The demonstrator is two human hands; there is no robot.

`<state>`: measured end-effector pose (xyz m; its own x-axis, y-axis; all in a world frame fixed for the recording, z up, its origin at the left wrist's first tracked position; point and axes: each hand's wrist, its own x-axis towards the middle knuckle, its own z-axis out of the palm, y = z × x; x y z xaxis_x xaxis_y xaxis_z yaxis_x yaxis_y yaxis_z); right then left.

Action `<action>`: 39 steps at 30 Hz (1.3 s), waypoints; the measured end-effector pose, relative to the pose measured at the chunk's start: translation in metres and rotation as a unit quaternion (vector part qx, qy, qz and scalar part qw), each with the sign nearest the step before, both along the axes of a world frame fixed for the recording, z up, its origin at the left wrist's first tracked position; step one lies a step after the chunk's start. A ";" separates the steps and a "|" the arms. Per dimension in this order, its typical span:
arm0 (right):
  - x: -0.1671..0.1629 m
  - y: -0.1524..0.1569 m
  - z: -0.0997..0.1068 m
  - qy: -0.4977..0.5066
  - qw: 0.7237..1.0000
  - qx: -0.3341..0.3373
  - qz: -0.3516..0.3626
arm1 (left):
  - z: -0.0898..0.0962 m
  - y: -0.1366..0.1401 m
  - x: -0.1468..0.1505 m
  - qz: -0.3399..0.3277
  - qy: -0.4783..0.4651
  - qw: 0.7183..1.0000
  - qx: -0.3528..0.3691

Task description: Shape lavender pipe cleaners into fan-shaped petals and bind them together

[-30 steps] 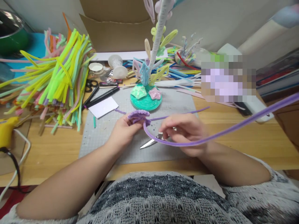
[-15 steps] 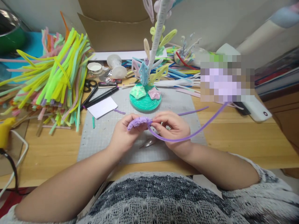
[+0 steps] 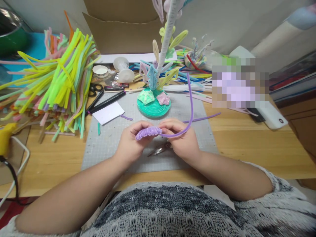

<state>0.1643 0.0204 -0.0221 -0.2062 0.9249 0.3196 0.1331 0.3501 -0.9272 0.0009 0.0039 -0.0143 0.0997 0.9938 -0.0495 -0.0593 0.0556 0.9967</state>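
**Mia:** What is the biggest thing near the hands?

**Ben:** The wooden table (image 3: 247, 144). On it lies a gray mat (image 3: 111, 144), right under both hands. Far off to the left of the hands is a big heap of fuzzy sticks (image 3: 56, 82), mostly yellow and green. Behind the heap, past the mat, stands a brown box (image 3: 123, 33).

**Mia:** And that tall thing?

**Ben:** That is a fuzzy tree (image 3: 163, 59) with a round green base (image 3: 153, 107). It stands on the mat, just behind the hands.

**Mia:** What do the hands hold?

**Ben:** The left hand (image 3: 130, 143) is closed on a purple ruffled piece (image 3: 148, 132). The piece sits up between the two hands, above the mat. The right hand (image 3: 182, 140) pinches a long purple stick (image 3: 190, 108) right where it joins the ruffled piece. From the pinch the stick runs right, then bends up and away toward the tree.

**Mia:** Is there anything under the hands?

**Ben:** Yes, silver scissors (image 3: 159, 150) lie on the mat, just below the right hand. The handles are hidden, so I cannot tell if they are open.

**Mia:** What else is small?

**Ben:** A second purple stick (image 3: 204, 117) lies flat just behind the right hand. Left of the left hand is a white card (image 3: 108, 113), with two black pens (image 3: 106, 100) behind it. A tiny purple bit (image 3: 126, 117) lies beside the card.
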 end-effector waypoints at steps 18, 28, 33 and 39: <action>-0.003 -0.008 -0.004 0.019 0.999 0.038 0.008 | -0.005 -0.001 0.001 0.046 0.015 0.999 0.021; 0.000 -0.005 -0.004 0.054 0.998 -0.005 0.027 | -0.007 0.001 -0.002 0.054 -0.011 0.998 -0.019; 0.001 -0.005 -0.001 0.057 0.998 -0.011 0.009 | -0.009 0.001 -0.002 0.052 -0.051 0.997 -0.021; 0.004 -0.004 0.001 0.072 0.996 -0.048 0.013 | -0.009 0.001 -0.001 0.048 -0.089 0.994 -0.033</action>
